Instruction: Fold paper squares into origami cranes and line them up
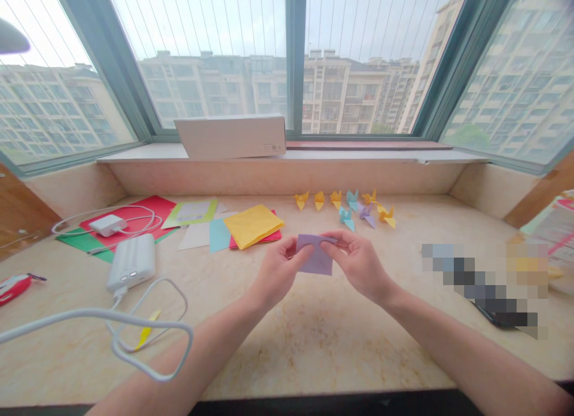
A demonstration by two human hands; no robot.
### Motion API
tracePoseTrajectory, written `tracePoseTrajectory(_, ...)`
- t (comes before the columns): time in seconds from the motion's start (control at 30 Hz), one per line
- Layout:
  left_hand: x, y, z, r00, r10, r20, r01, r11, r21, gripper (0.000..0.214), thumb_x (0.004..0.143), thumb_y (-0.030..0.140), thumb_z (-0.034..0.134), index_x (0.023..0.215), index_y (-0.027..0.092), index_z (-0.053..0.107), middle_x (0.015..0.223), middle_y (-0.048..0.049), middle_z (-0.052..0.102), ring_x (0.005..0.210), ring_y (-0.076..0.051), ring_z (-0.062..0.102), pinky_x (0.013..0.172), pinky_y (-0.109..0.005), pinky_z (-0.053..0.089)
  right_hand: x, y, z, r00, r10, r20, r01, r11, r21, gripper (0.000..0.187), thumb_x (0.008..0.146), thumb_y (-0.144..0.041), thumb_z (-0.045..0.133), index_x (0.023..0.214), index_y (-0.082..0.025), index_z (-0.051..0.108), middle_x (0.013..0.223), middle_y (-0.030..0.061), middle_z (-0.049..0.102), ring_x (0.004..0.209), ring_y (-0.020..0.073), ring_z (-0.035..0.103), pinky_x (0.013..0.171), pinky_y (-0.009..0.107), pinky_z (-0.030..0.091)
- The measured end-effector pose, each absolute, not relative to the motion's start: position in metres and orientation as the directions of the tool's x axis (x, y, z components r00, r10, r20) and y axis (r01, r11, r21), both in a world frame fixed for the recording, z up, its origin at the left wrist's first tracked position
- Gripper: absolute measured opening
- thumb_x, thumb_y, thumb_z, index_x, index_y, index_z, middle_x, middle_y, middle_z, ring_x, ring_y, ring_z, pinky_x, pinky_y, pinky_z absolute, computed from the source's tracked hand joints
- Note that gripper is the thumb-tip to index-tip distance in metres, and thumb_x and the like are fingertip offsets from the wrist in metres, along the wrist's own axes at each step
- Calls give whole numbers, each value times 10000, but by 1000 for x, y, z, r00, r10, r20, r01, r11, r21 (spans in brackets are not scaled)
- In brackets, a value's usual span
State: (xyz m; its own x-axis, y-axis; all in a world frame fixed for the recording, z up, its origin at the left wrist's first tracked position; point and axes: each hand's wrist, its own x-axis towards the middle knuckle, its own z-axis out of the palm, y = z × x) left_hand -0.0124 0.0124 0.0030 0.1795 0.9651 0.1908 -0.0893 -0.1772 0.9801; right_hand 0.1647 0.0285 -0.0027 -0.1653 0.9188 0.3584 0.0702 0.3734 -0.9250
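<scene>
The fingers [304,257] of the left hand [277,266] and right hand [357,257] both grip one folded lilac paper [317,262], thumbs on its near face, holding it over the middle of the surface [296,344]. That surface is pale, mottled and stone-like, with a dark strip along its near edge. Just beyond the right hand stand small folded paper birds [366,216] in orange, blue and lilac. Beyond the left hand lies a yellow paper [252,226], partly over a red one, with blue, white and green sheets farther left. A white charger [107,225] rests on the large red sheet [167,208]; nearer is a white power bank [131,265] with a looping cable [156,375]. At the right, a dark object is pixelated past telling. At the back, a white box [231,138] sits on the sill [359,155], before green-framed windows [296,63] facing apartment blocks [210,90] under pale sky.
</scene>
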Motion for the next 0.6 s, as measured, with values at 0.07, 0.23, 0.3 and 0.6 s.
tracePoseTrajectory(0.07, -13, 12, 4, 157, 967, 203, -51, -198, 979, 228, 856, 332, 704, 944, 122, 728, 898, -82, 760, 808, -188, 679, 745, -286, 513, 165, 28, -3, -156, 912, 379, 117, 398, -910, 214, 849, -355, 702, 989, -194, 721, 963, 79, 768, 880, 227, 710, 838, 398, 550)
tracePoseTrajectory(0.23, -13, 11, 6, 149, 972, 184, -36, -180, 983, 228, 860, 345, 702, 921, 127, 729, 861, -68, 755, 760, -171, 671, 692, -258, 502, 166, 27, -4, -103, 878, 468, 225, 478, -849, 238, 854, -358, 712, 1037, -206, 713, 899, 56, 753, 787, 202, 685, 742, 359, 554)
tracePoseTrajectory(0.3, -12, 11, 5, 153, 971, 186, -81, -175, 981, 234, 868, 362, 694, 921, 136, 722, 842, -55, 748, 733, -158, 667, 669, -245, 505, 167, 26, -3, -90, 837, 539, 312, 538, -783, 219, 860, -336, 715, 1040, -212, 713, 870, 40, 739, 739, 185, 659, 701, 339, 543)
tracePoseTrajectory(0.6, -8, 8, 4, 130, 966, 223, -140, -204, 969, 278, 895, 413, 657, 965, 145, 674, 808, -58, 746, 677, -156, 677, 637, -251, 537, 168, 24, 1, -179, 666, 724, 416, 718, -558, 174, 898, -227, 685, 1070, -205, 695, 1028, 64, 701, 749, 161, 624, 701, 320, 550)
